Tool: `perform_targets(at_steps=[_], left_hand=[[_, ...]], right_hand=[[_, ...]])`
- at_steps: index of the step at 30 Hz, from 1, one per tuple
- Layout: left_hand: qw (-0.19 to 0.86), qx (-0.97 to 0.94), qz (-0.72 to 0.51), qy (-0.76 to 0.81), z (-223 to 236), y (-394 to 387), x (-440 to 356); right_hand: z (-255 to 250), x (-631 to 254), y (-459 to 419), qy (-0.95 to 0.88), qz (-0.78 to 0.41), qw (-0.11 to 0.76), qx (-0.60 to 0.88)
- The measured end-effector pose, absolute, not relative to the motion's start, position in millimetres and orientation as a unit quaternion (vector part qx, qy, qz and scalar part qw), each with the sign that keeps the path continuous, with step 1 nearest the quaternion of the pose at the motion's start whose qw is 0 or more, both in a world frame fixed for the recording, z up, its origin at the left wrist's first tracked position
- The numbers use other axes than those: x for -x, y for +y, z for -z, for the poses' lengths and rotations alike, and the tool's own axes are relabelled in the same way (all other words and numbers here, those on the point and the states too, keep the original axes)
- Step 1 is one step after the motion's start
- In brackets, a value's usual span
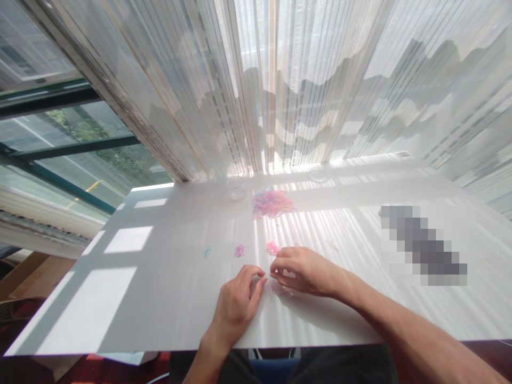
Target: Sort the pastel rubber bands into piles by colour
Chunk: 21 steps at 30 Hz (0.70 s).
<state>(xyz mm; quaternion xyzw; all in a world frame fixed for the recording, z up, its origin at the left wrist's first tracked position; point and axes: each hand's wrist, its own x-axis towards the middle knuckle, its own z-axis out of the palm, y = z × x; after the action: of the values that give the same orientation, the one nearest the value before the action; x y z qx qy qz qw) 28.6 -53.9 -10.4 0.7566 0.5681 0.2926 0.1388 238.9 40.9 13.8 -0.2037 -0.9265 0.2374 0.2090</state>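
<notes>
The person's left hand [236, 304] and right hand [306, 272] hover low over a white, smooth-topped surface [120, 314], their fingertips curled toward each other and almost meeting. The left fingers [256, 273] are half closed, and the right fingers [280, 268] are bent inward in a loose pinch. Whether either hand has hold of anything is too small to tell. A faint pink elastic loop [269, 289] lies just below the fingertips, at 6 o'clock.

Just past the right fingers, at 12 o'clock, sits a small cluster of pink elastic loops [273, 247]. Further out at 12 o'clock lies a loose heap of tiny pink and blue rubber bands [273, 204]. A small lilac tangle of bands [240, 250] lies at 11 o'clock, with a single pale blue band [207, 252] beyond it at 10 o'clock.

These bands would weigh almost nothing, and they look soft, stretchy and prone to snagging on one another. They would likely be easiest to take one at a time, pinching a single loop between fingertips rather than grabbing the heap.

A clear round plastic cup [237, 188] stands at the far edge, beside sheer white curtains [280, 80].
</notes>
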Motion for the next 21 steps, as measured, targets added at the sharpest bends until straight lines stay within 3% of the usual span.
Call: perform_targets(at_steps=[5, 11, 21], left_hand=[[0.153, -0.740, -0.315, 0.575, 12.9, -55.7, -28.0], [0.167, -0.749, -0.329, 0.550, 11.4, -55.7, -27.3], [0.157, -0.758, -0.329, 0.541, 8.7, -56.0, -27.1]], right_hand=[[-27.7, -264.7, 47.5, -0.902, -0.174, 0.283, 0.275], [-21.6, -327.3, 32.2, -0.778, -0.130, 0.342, 0.510], [10.3, -336.6, 22.4, -0.738, -0.125, 0.330, 0.575]])
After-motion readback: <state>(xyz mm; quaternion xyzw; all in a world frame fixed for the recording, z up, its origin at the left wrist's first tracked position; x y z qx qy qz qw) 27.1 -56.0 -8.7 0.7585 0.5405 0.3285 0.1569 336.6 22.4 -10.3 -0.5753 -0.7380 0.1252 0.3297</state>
